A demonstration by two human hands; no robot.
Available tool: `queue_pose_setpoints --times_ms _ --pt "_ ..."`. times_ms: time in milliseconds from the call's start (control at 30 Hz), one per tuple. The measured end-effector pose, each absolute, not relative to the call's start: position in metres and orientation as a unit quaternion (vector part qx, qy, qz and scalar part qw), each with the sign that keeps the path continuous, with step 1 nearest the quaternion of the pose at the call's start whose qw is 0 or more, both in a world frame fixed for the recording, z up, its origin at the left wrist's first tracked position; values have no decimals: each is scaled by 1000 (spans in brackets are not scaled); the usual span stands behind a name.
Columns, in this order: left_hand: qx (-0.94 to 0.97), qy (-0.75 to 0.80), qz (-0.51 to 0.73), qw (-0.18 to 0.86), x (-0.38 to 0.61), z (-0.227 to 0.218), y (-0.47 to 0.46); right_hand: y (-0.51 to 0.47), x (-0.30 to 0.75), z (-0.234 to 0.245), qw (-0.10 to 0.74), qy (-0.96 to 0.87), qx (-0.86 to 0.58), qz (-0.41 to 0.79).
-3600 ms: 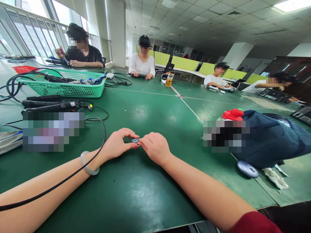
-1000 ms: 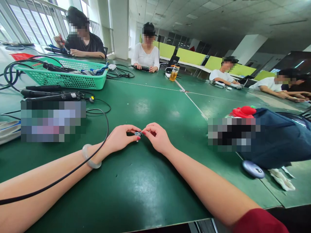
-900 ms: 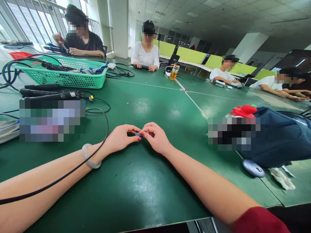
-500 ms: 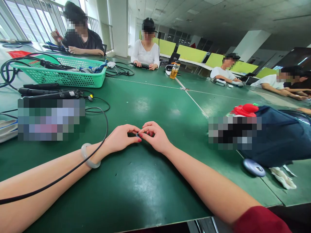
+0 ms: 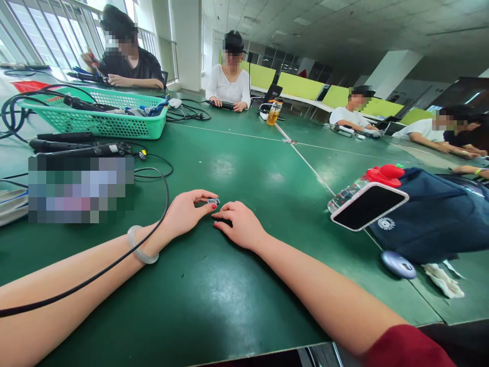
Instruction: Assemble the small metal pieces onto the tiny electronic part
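A small dark-and-silvery piece (image 5: pixel 213 201), too small to name, is pinched between the thumb and fingers of my left hand (image 5: pixel 187 213), just above the green table (image 5: pixel 183 316). Close by on the right, my right hand (image 5: pixel 242 224) is low over the tabletop with its fingers bent. Thumb and forefinger are apart there, with a dark gap between them. A pale speck shows at the thumb tip; I cannot tell what it is. A black cable (image 5: pixel 110 267) passes over my left forearm, near a pale bangle (image 5: pixel 143 247).
At left are a green basket (image 5: pixel 153 127) of tools and cables and black devices (image 5: pixel 82 148). A phone (image 5: pixel 369 206), a clear bottle with a red lid (image 5: pixel 385 176), a navy bag (image 5: pixel 431 219) and a purple round case (image 5: pixel 398 265) are at right. Several people sit around the table.
My hands have parted: the left has risen slightly with the small piece in its pinch, and the right has come down toward me, away from the piece.
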State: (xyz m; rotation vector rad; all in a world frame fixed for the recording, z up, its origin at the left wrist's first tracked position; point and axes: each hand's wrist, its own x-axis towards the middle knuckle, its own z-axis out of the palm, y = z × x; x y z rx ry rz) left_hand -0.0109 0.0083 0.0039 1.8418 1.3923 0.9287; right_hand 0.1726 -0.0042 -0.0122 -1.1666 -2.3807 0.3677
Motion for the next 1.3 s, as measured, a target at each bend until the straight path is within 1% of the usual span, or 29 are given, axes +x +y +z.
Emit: queue_pose_setpoints --times_ms 400,667,1000,1300 --pt "718 518 326 333 -11 4 6 -2 176 -7 207 -859 -457 108" --pt "720 518 317 335 -10 6 5 10 179 -10 235 -803 -511 197" --pt "720 516 313 343 -10 5 6 12 179 -9 205 -814 -518 165" --pt "726 517 306 336 -9 6 7 20 184 -9 235 -798 -522 189"
